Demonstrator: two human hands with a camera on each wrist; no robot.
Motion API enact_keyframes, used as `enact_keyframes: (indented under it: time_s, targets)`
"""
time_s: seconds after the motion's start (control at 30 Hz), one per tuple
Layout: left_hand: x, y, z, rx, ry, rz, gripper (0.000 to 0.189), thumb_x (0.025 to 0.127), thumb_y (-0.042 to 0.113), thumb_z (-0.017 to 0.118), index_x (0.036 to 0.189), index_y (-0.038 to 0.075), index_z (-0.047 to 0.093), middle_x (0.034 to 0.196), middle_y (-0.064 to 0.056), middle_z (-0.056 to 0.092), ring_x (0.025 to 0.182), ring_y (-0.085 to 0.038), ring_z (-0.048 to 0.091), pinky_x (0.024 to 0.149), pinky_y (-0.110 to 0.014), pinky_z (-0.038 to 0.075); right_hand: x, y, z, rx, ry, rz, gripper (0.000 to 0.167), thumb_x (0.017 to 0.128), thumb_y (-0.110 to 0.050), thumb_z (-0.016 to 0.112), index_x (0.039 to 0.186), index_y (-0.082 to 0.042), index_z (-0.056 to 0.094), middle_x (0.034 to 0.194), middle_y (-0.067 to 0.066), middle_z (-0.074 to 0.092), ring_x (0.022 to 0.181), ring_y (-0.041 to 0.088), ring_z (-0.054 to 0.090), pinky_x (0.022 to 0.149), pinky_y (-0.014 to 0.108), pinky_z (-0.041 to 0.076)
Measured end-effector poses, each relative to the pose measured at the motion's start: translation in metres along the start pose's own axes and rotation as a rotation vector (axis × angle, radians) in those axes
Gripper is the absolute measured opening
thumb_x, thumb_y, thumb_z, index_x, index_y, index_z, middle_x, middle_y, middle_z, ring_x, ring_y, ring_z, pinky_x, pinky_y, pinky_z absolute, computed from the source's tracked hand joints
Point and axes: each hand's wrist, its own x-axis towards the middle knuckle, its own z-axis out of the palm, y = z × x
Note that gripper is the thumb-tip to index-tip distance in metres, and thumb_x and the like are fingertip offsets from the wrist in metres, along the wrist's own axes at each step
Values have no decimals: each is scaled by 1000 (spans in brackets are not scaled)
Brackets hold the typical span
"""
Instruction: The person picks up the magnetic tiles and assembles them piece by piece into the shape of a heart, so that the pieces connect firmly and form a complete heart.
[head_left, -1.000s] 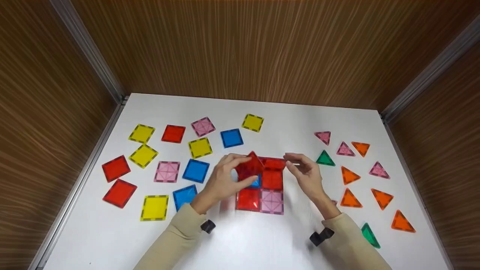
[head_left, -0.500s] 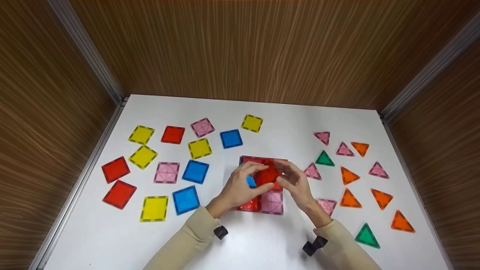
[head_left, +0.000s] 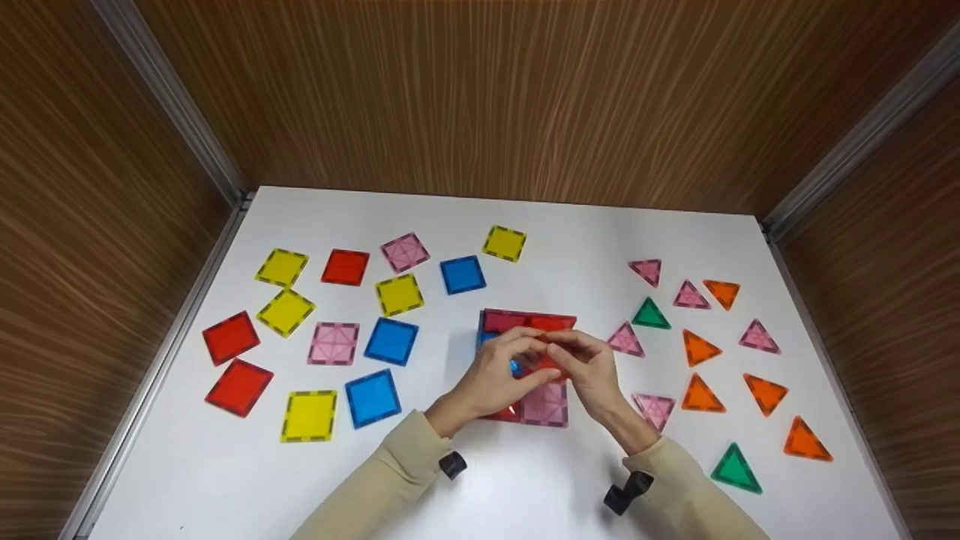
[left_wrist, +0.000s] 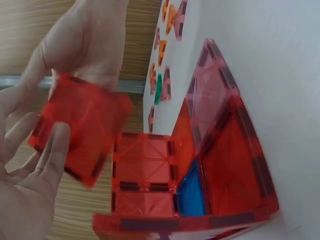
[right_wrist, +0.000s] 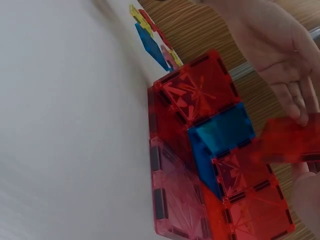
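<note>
Red tile (left_wrist: 82, 131) sits above tile structure (right_wrist: 220, 135); left hand (head_left: 491, 377) and right hand (head_left: 592, 371) both pinch it, likely for steadiness. Squares (head_left: 334, 343) lie toward left edge of table (head_left: 525, 495), triangles (head_left: 701, 349) toward right, probably sorted.

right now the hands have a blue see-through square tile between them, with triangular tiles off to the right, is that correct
Wrong colour: the see-through square tile between the left hand and right hand is red, as the left wrist view shows. The triangular tiles do lie to the right.
</note>
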Motion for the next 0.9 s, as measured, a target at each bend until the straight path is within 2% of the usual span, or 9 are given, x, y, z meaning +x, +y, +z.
enact_keyframes:
  time_s: [0.1, 0.23, 0.4, 0.5, 0.63, 0.73, 0.83, 0.9]
  targets:
    - [0, 0, 1, 22, -8, 1, 34, 98, 28, 77, 126, 8, 74, 135, -10, 68, 107, -22, 72, 95, -32, 63, -1, 0, 1, -10, 43, 21, 21, 102, 1, 64, 119, 0, 76, 112, -2, 78, 97, 11, 74, 83, 24, 64]
    - [0, -1, -2, 3, 0, -17, 31, 98, 22, 76, 125, 8, 73, 134, -10, 69, 107, -22, 72, 96, -34, 63, -3, 1, 0, 1, 39, 36, 24, 100, 6, 63, 122, 7, 73, 115, 0, 79, 101, 14, 74, 85, 26, 64]
    - [0, -5, -6, -6, 10, -9, 35, 98, 21, 77, 129, 8, 69, 129, -10, 71, 100, -20, 72, 93, -34, 64, -3, 1, -2, -55, 80, 52, 25, 98, 6, 67, 122, 10, 72, 113, -1, 80, 100, 13, 75, 86, 26, 64]
    - [-1, -8, -9, 36, 34, -21, 37, 97, 21, 77, 131, 9, 68, 125, -10, 71, 93, -17, 70, 89, -28, 63, -3, -1, -4, -64, 127, 78, 23, 98, 4, 67, 120, 9, 74, 111, -3, 81, 97, 12, 76, 86, 27, 64]
    - [-3, -11, -14, 104, 68, -55, 36, 98, 22, 77, 130, 9, 69, 122, -9, 71, 96, -19, 68, 88, -25, 61, -3, -4, -7, -5, 146, 83, 23, 100, 4, 65, 121, 10, 72, 110, -1, 80, 94, 13, 75, 87, 29, 65]
    - [-4, -12, -17, 92, 59, -84, 32, 99, 23, 75, 128, 9, 71, 122, -9, 73, 102, -22, 69, 93, -32, 62, -3, -7, -9, 37, 129, 81, 22, 101, 3, 65, 120, 3, 76, 110, 0, 79, 94, 15, 74, 87, 31, 65]
    - [-3, -12, -18, 33, 34, -114, 27, 101, 22, 72, 124, 9, 73, 119, -9, 75, 102, -21, 70, 94, -37, 62, -2, -11, -10, 48, 125, 90, 23, 100, 3, 65, 116, -3, 79, 110, 2, 78, 94, 15, 74, 86, 31, 65]
    - [-3, -11, -18, -4, 25, -135, 24, 102, 21, 70, 122, 9, 74, 118, -8, 75, 101, -20, 70, 95, -37, 62, -2, -14, -9, 48, 120, 92, 24, 100, 4, 65, 114, -7, 81, 110, 2, 78, 93, 14, 74, 86, 30, 65]
